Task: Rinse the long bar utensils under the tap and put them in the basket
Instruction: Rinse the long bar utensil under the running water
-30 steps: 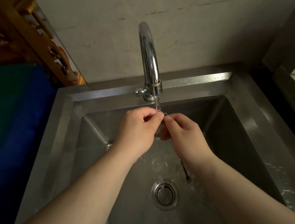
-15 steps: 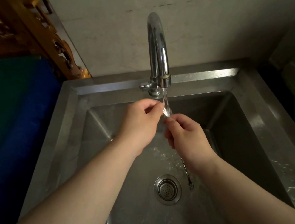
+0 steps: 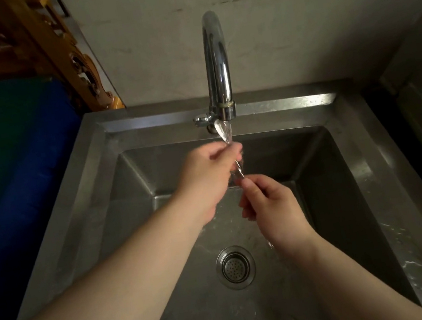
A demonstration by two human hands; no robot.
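Steel sink point(image 3: 274, 107), tap point(image 3: 217, 68) running; water falls in a thin stream from the spout onto the work below.

Bar spoon point(image 3: 239, 169) held in the stream, both hands on it; bowl end up at the spout, bright and wet; twisted stem runs down and slightly right, steep, close to upright; lower end shows faintly below the right wrist, above the basin floor near the drain point(image 3: 235, 267).

Left hand point(image 3: 207, 177) closed around the upper stem just under the bowl, thumb and fingers pinched on the metal; looks like rubbing rather than carrying. Right hand point(image 3: 271, 205) lower and nearer the body, fingers curled shut on the mid stem; this hand seems to bear the weight.

Hands stacked along the one axis, left above, right below, nearly touching; short run of bare stem between them.

Basket not in view; which side it stands cannot be told.

Judgement: rinse in progress; lift-out will likely go along the stem's own line, with the right hand, the lower grip, best placed to carry it off; wet thin stem may slip.
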